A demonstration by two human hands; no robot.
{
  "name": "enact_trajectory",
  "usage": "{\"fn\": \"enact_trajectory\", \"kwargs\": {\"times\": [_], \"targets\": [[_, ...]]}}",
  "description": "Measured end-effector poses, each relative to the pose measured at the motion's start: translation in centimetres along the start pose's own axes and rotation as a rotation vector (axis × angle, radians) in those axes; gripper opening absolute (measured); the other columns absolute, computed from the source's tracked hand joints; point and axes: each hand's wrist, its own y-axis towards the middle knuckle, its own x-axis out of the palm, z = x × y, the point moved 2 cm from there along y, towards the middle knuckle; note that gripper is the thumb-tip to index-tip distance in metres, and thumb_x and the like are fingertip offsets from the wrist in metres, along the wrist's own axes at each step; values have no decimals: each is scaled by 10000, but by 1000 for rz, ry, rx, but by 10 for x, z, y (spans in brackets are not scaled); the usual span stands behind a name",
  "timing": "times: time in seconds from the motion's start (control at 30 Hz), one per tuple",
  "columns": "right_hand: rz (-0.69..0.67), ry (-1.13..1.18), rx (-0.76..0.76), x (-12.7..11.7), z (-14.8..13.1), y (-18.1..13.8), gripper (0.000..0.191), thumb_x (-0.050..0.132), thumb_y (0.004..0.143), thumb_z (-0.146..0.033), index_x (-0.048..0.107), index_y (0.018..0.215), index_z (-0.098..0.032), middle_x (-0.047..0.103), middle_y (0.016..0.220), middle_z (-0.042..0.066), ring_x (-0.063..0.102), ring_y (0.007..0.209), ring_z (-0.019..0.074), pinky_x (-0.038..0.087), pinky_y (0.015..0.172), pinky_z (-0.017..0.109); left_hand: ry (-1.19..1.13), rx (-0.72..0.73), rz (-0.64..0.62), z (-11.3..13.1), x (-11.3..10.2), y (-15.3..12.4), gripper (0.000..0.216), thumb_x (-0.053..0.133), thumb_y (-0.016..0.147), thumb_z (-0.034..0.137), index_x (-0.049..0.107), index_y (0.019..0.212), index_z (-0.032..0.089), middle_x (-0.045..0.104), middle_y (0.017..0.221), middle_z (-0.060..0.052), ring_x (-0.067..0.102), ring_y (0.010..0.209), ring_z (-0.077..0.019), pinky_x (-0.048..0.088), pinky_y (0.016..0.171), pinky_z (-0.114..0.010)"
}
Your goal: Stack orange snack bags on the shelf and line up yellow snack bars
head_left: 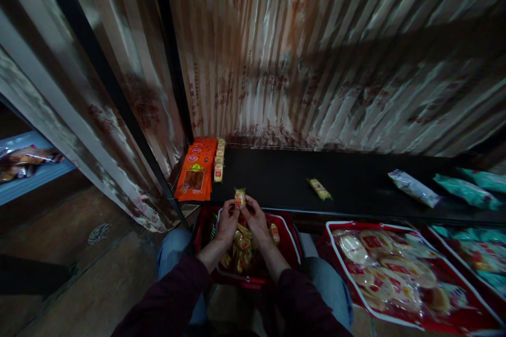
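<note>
My left hand [227,221] and my right hand [256,219] pinch one small yellow snack packet [239,197] between their fingertips, just above the front edge of a black shelf [356,179]. Below the hands a red basket [288,239] rests on my lap, filled with several similar small packets [242,250]. On the shelf's left end stands a stack of orange packets [196,171], with a row of small yellow packets [218,163] beside it.
A single yellow packet [319,189] lies mid-shelf. White and teal packets [413,187] lie at the shelf's right end. Red trays of wrapped round cakes [389,274] sit lower right. Striped curtain [336,63] backs the shelf. Wooden floor at left.
</note>
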Motion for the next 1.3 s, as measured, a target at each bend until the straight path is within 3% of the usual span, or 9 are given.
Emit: {"fn": "enact_trajectory", "kwargs": {"times": [0.5, 0.87, 1.13, 1.3], "targets": [[32, 80, 91, -7, 5, -6, 450, 687, 684, -443, 674, 1075, -220, 676, 1150, 61, 604, 1091, 252, 446, 988, 408, 41, 26, 21, 3, -1, -2, 179, 584, 760, 197, 608, 938, 205, 655, 962, -43, 585, 904, -163, 438, 850, -289], [7, 99, 127, -3, 2, -12, 436, 681, 670, -447, 683, 1065, -263, 701, 1088, 20, 623, 1047, 241, 481, 945, 378, 24, 48, 49, -2, -5, -4, 163, 553, 801, 252, 593, 950, 197, 646, 960, -47, 590, 903, -165, 446, 834, -282], [-35, 96, 152, -8, 5, -18, 422, 653, 695, -466, 691, 1058, -254, 733, 942, 9, 645, 967, 231, 519, 824, 339, 59, 32, 81, -6, -6, -6, 173, 577, 790, 334, 585, 880, 187, 637, 846, -21, 589, 748, -134, 468, 698, -253], [-23, 90, 157, -7, 3, -21, 399, 661, 697, -447, 696, 1044, -254, 728, 972, 10, 640, 967, 225, 508, 833, 331, 91, 45, 87, -6, -8, -8, 171, 556, 803, 353, 579, 855, 191, 630, 819, -9, 581, 724, -126, 461, 667, -240]]}}
